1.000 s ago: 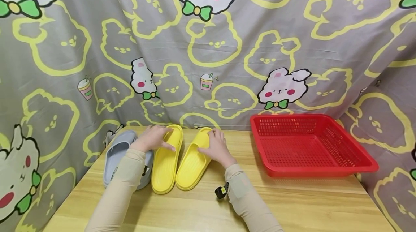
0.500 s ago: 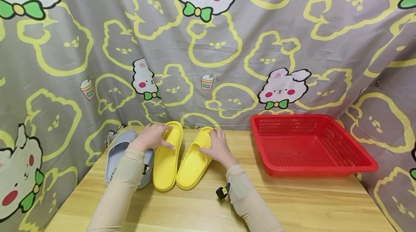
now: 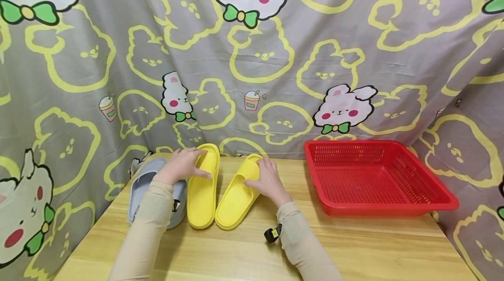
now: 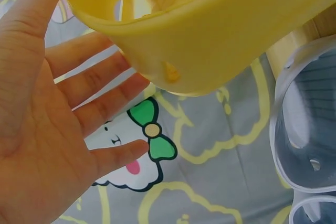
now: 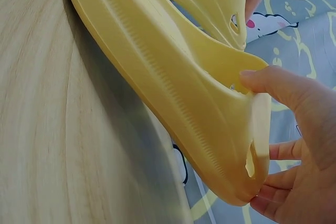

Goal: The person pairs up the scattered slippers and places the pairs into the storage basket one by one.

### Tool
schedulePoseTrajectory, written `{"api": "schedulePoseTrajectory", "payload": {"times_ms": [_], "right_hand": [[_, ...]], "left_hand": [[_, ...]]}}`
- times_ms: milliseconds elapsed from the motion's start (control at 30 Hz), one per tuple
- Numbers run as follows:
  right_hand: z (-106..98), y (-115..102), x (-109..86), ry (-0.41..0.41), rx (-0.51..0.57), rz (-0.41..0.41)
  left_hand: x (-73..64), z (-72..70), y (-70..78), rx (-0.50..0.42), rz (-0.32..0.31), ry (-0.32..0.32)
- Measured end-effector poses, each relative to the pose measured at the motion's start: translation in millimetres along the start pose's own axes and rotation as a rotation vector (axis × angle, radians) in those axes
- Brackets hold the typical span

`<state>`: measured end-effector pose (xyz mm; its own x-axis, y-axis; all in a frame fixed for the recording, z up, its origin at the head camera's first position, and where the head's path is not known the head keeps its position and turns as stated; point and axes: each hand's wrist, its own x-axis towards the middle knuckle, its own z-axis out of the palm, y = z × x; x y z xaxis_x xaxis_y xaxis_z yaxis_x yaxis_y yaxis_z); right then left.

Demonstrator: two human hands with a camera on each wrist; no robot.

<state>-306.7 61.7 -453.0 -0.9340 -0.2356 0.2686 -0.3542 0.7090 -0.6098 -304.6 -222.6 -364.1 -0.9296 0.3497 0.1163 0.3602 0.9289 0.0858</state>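
A pair of yellow slippers stands side by side in the head view. My left hand holds the left yellow slipper by its front, thumb over the strap. In the left wrist view the fingers reach under and behind the toe of this slipper. My right hand grips the right yellow slipper at its strap. The right wrist view shows the thumb at the strap's opening and fingertips around the toe end. The right slipper's sole is tilted against the table in this view.
A pair of grey-blue slippers stands on the left, partly covered by my left forearm. On the right is a red perforated basket. The wooden table ends at a patterned grey curtain behind and at the sides.
The left yellow slipper has shifted a little up and back in the head view with my left hand. My right hand and its slipper have barely moved; the gap between the slippers' fronts is wider.
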Motion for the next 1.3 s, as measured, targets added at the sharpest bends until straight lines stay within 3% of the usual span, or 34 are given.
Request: {"api": "schedulePoseTrajectory", "payload": {"times_ms": [533, 967, 1300], "right_hand": [[-4, 7, -2.9, 0.052, 0.055, 0.043], [-14, 5, -6.5, 0.091, 0.035, 0.044], [-16, 7, -6.0, 0.143, 0.017, 0.042]], "left_hand": [[-4.6, 1.2, -5.2, -0.005, -0.025, 0.096], [-17.1, 3.9, -4.2, -0.017, -0.071, 0.267], [-25.3, 8.4, -7.6, -0.055, -0.131, 0.356]]}}
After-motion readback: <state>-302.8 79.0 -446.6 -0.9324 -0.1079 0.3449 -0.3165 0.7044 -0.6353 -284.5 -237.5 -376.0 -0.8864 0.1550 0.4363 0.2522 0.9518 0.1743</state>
